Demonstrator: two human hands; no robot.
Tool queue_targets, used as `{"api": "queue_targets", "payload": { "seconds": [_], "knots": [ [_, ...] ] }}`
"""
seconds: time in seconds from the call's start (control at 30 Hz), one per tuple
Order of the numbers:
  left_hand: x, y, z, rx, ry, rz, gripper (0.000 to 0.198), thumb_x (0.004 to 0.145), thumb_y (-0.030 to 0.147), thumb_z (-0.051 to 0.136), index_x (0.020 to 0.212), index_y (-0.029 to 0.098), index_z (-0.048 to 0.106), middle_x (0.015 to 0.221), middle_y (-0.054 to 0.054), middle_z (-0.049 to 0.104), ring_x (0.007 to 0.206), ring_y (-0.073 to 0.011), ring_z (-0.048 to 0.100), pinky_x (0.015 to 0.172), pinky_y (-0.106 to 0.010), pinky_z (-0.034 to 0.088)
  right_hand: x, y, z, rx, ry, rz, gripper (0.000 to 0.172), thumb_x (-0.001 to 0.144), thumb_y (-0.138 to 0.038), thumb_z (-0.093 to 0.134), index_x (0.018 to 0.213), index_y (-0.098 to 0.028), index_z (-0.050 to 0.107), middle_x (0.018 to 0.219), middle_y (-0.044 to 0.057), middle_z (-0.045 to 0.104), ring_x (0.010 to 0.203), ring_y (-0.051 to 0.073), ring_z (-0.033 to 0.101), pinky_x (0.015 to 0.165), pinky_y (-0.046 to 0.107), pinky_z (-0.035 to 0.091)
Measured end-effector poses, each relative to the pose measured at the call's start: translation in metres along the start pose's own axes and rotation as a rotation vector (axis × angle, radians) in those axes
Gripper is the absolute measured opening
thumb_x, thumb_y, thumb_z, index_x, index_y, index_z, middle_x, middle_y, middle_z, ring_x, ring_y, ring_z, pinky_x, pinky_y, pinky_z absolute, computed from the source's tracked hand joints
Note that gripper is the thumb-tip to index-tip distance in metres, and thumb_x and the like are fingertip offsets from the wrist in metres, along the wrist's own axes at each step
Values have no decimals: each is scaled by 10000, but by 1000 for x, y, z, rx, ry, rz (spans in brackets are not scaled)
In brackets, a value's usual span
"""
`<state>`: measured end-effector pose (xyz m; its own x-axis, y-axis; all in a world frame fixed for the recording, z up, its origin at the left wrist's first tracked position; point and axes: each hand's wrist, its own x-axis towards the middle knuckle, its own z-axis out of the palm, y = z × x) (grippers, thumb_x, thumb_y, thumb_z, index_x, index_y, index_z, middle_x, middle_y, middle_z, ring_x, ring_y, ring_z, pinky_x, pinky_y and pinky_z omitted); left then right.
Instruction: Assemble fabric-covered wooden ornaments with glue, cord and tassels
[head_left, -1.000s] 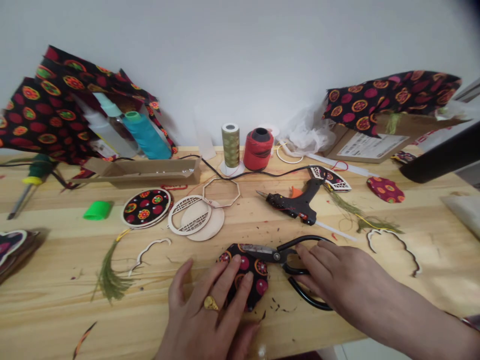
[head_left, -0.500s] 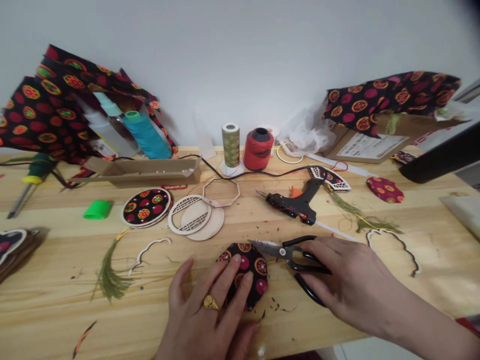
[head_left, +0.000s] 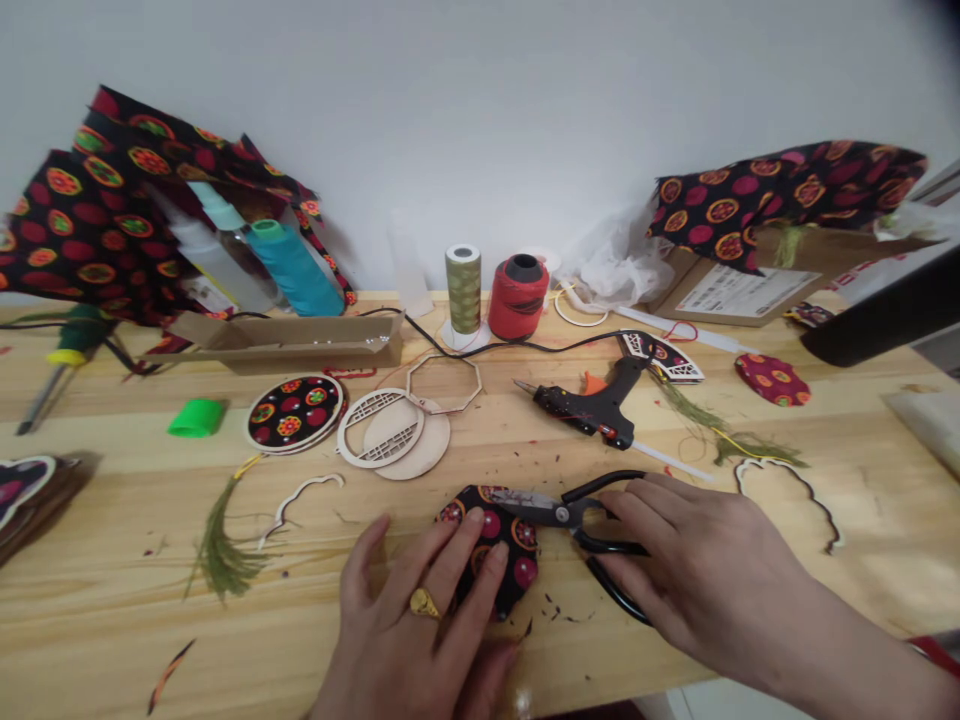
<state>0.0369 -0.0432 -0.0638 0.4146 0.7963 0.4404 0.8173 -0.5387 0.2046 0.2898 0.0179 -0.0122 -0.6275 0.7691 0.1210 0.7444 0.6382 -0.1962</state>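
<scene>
The left hand (head_left: 412, 620) lies on a small piece of black fabric (head_left: 499, 550) with red and orange round patterns. Its fingers are spread, and they press the cloth down on the tabletop (head_left: 112, 590); a gold ring (head_left: 424, 603) sits on one finger. The fabric piece is near the front edge of the tabletop, directly between the two hands. The right hand (head_left: 697, 570) grips a pair of black-handled scissors (head_left: 559, 513) — its fingers are curled around the handles — and the steel blades point to the left, with their tips over the upper part of the fabric. Small dark scraps of thread lie around the cloth. Farther back stands a black glue gun (head_left: 592, 412), just to the right of a wooden lattice ring (head_left: 380, 428) that rests on a plain wooden disc (head_left: 420, 440). To the left of them lies a round fabric-covered disc (head_left: 294, 412), and a green tassel (head_left: 217, 545) lies nearer the front — behind everything are a spool of olive thread (head_left: 463, 290) and a spool of red thread (head_left: 517, 298).
</scene>
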Motion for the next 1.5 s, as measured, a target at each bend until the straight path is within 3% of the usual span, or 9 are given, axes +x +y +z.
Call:
{"api": "queue_targets", "payload": {
  "seconds": [0.5,0.77,1.13,1.27,1.5],
  "knots": [
    [-1,2,0,-9,-7,-15,333,869,244,552,1188,225,646,1310,-100,633,1184,-265,548,1091,-582,232,-4,-2,3,-60,128,-5,153,905,-247,486,781,-189,554,667,26,606,567,186,579,485,288,396],
    [-1,-1,-1,2,-21,12,345,862,256,574,1199,220,639,1324,-109,622,1197,-266,541,1093,-576,226,0,-4,-1,-6,33,-30,144,896,-224,489,807,-181,593,719,39,636,625,196,618,526,291,432],
    [-2,-1,-2,-1,-35,14,352,873,278,577,1217,221,626,1337,-109,612,1202,-271,535,1086,-585,233,3,-1,0,-38,30,4,81,833,-230,548,784,-187,596,692,33,621,607,211,606,510,302,419],
    [0,-1,-2,-7,-22,15,331,887,270,562,1206,217,633,1327,-110,619,1194,-263,540,1092,-573,227,4,-1,-2,-61,6,-1,103,854,-244,532,785,-188,584,704,35,616,622,209,601,516,304,411],
    [1,1,1,-53,30,-20,368,868,413,605,1174,215,654,1281,-109,653,1153,-271,563,1096,-559,225,6,3,-2,-137,-40,-114,214,947,-267,439,776,-199,549,704,27,607,606,194,574,525,312,403]
  ]
}}
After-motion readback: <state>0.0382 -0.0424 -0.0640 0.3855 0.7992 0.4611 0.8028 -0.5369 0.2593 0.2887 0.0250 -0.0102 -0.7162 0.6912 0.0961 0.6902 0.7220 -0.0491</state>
